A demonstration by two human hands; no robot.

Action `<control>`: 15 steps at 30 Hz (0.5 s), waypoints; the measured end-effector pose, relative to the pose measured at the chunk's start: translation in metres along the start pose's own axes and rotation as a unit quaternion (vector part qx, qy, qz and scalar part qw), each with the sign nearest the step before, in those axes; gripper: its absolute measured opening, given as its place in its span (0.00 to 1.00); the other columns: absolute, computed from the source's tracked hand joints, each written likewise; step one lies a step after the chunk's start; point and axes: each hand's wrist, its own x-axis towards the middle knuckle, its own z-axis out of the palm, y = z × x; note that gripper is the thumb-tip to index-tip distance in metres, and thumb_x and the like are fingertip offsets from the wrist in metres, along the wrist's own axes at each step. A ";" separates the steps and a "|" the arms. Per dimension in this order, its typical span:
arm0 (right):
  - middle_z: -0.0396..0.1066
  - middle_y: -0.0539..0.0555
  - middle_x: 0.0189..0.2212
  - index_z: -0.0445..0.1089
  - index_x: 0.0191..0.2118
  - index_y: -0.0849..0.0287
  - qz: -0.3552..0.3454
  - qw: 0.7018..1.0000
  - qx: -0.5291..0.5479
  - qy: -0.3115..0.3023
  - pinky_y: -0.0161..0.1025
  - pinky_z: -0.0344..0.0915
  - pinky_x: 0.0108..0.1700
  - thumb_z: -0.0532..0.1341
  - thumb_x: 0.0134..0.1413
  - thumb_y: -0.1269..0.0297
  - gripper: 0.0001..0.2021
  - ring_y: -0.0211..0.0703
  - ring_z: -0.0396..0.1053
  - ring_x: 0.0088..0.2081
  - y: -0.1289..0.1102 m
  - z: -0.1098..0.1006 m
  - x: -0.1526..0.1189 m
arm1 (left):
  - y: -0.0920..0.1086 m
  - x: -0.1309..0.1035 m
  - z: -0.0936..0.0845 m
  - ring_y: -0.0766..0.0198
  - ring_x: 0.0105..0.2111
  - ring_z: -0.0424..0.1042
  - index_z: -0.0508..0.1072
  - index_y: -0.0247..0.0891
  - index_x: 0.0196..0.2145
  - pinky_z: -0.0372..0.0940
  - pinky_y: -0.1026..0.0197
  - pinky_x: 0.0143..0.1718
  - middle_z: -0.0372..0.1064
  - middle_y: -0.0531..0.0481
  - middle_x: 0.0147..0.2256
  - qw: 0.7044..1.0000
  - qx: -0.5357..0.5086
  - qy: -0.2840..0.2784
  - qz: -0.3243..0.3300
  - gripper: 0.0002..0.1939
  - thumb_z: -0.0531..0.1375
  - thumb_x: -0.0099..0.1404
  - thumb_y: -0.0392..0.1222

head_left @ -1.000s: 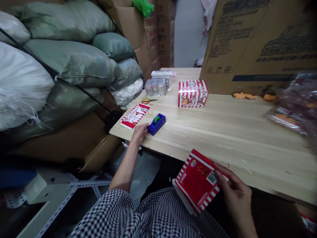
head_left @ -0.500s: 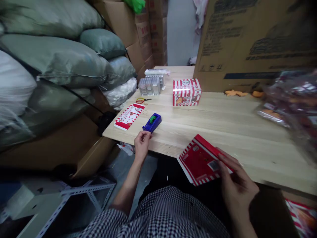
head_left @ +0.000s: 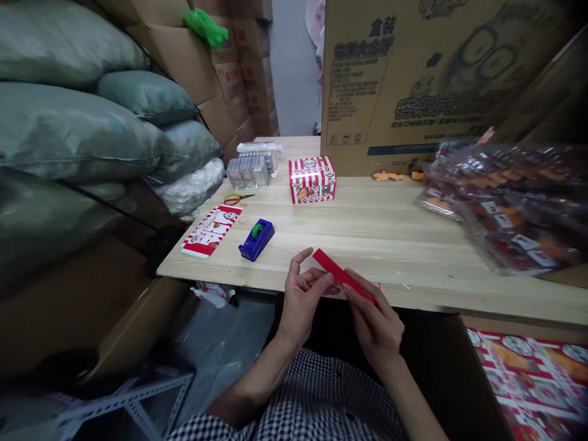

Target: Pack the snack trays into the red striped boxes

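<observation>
A flat red cardboard box (head_left: 337, 269) is held over the table's front edge, its narrow plain red side turned up. My right hand (head_left: 376, 318) is closed around its near right end. My left hand (head_left: 305, 291) is at its left side, with the thumb and curled fingers pressed to the edge and the index finger stretched out beyond it. Whether a strip of tape lies under the left thumb is too small to make out. The blue tape dispenser (head_left: 256, 240) with a green roll stands to the left, apart from both hands.
A striped box (head_left: 312, 179) stands mid-table. At left are a flat printed card (head_left: 212, 231), scissors (head_left: 236, 199) and clear plastic cases (head_left: 248, 170). Bagged orange items (head_left: 505, 202) pile up right, before a large carton (head_left: 413, 79). Printed packaging (head_left: 533, 373) lies lower right; sacks (head_left: 78, 122) line the left.
My left hand has left the tape dispenser and moved right to the red box. My right hand has brought the box inward and turned it edge up. The view has swung right.
</observation>
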 end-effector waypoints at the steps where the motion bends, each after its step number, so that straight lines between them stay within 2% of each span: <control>1: 0.63 0.54 0.64 0.67 0.62 0.43 -0.003 1.000 0.002 -0.002 0.58 0.69 0.59 0.57 0.60 0.81 0.30 0.54 0.67 0.60 0.000 0.000 -0.001 | -0.003 0.000 -0.001 0.66 0.30 0.75 0.59 0.43 0.59 0.72 0.60 0.40 0.75 0.53 0.32 1.000 0.000 0.002 -0.004 0.32 0.67 0.62 0.43; 4: 0.64 0.54 0.63 0.68 0.61 0.44 -0.007 1.000 0.014 -0.001 0.59 0.70 0.58 0.57 0.60 0.81 0.29 0.55 0.68 0.60 0.000 -0.002 0.000 | -0.007 0.002 -0.004 0.67 0.29 0.74 0.60 0.43 0.58 0.69 0.63 0.37 0.75 0.53 0.31 0.999 0.028 -0.001 -0.016 0.30 0.67 0.63 0.45; 6: 0.65 0.55 0.63 0.69 0.60 0.45 -0.002 1.000 0.017 0.006 0.58 0.70 0.58 0.58 0.60 0.81 0.28 0.55 0.68 0.60 -0.002 -0.004 0.002 | -0.009 0.006 -0.007 0.68 0.26 0.71 0.61 0.44 0.57 0.66 0.65 0.32 0.72 0.55 0.29 0.996 0.085 0.011 -0.008 0.30 0.68 0.62 0.46; 9: 0.67 0.55 0.61 0.71 0.58 0.45 0.030 0.999 0.031 0.013 0.57 0.70 0.58 0.59 0.60 0.81 0.26 0.54 0.69 0.58 -0.007 -0.009 0.009 | -0.009 0.016 -0.014 0.67 0.28 0.68 0.63 0.47 0.56 0.63 0.65 0.30 0.68 0.56 0.30 0.971 0.222 0.064 0.066 0.33 0.72 0.56 0.46; 12: 0.71 0.55 0.58 0.75 0.53 0.46 0.093 0.993 0.075 0.013 0.55 0.71 0.56 0.60 0.61 0.78 0.21 0.52 0.71 0.56 -0.012 -0.015 0.017 | -0.001 0.023 -0.021 0.60 0.41 0.69 0.66 0.51 0.58 0.66 0.59 0.40 0.67 0.49 0.45 0.901 0.355 0.092 0.229 0.37 0.74 0.53 0.46; 13: 0.72 0.54 0.56 0.76 0.51 0.47 0.117 0.989 0.093 0.013 0.54 0.71 0.55 0.60 0.62 0.77 0.18 0.52 0.72 0.55 -0.013 -0.018 0.019 | 0.003 0.024 -0.023 0.57 0.46 0.68 0.67 0.53 0.57 0.66 0.55 0.46 0.66 0.48 0.49 0.868 0.392 0.075 0.297 0.35 0.73 0.53 0.44; 15: 0.74 0.54 0.54 0.77 0.47 0.47 0.157 0.979 0.131 0.006 0.54 0.71 0.55 0.61 0.62 0.74 0.14 0.51 0.73 0.54 -0.015 -0.024 0.023 | 0.015 0.025 -0.024 0.53 0.56 0.63 0.72 0.56 0.54 0.61 0.48 0.57 0.66 0.50 0.54 0.793 0.450 -0.009 0.410 0.28 0.71 0.57 0.39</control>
